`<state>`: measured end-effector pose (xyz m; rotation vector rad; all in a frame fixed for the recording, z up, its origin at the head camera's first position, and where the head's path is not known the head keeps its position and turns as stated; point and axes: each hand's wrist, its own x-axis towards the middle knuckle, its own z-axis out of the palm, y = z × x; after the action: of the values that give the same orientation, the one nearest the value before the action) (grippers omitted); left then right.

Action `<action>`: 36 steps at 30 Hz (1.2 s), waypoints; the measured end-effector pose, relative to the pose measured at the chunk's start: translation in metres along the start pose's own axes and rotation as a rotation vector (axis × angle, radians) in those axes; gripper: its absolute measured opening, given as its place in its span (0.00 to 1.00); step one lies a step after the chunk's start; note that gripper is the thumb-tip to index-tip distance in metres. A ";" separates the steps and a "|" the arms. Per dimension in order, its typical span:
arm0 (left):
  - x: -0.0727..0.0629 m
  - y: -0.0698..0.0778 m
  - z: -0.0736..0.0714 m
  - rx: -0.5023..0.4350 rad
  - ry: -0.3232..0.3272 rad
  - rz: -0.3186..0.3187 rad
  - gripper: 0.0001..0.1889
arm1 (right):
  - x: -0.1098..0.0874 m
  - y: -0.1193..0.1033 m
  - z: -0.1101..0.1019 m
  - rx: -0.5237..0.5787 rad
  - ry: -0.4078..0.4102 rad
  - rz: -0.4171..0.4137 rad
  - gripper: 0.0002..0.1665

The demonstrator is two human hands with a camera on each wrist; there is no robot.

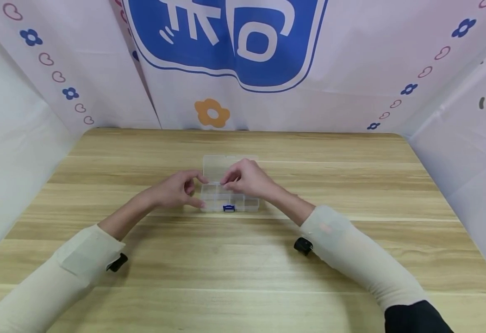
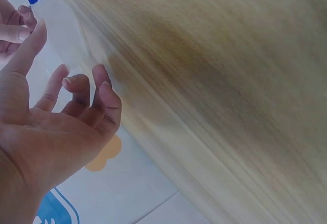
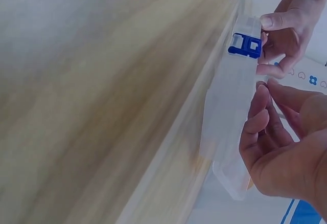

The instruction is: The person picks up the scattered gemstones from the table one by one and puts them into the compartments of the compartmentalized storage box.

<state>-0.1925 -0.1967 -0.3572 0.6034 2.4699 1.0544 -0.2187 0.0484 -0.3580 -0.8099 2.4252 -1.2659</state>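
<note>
A clear plastic compartment box with a blue latch on its front lies on the table, its lid laid back. My left hand holds the box's left end between thumb and index finger; in the left wrist view its other fingers curl in the air. Over the compartments is my right hand, thumb and index fingertips drawn together. In the right wrist view the right hand hides whatever may lie between those tips. The same view shows the blue latch beside the left thumb.
The box rests on a wood-grain table. Behind it hangs a white cloth with a blue sign and an orange flower. Pale sleeves cover both forearms, with a small black device near the right wrist.
</note>
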 end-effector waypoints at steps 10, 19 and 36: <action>0.001 -0.001 0.000 0.011 -0.002 -0.002 0.29 | 0.010 -0.008 0.007 -0.029 0.004 -0.015 0.03; 0.001 -0.001 -0.001 0.014 -0.002 -0.010 0.29 | 0.016 -0.010 0.012 -0.050 -0.010 0.010 0.04; 0.002 0.000 -0.001 0.009 -0.011 -0.012 0.30 | 0.001 -0.003 -0.005 -0.062 0.026 -0.014 0.04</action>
<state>-0.1949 -0.1963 -0.3568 0.5945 2.4666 1.0333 -0.2213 0.0495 -0.3532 -0.8332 2.4948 -1.2195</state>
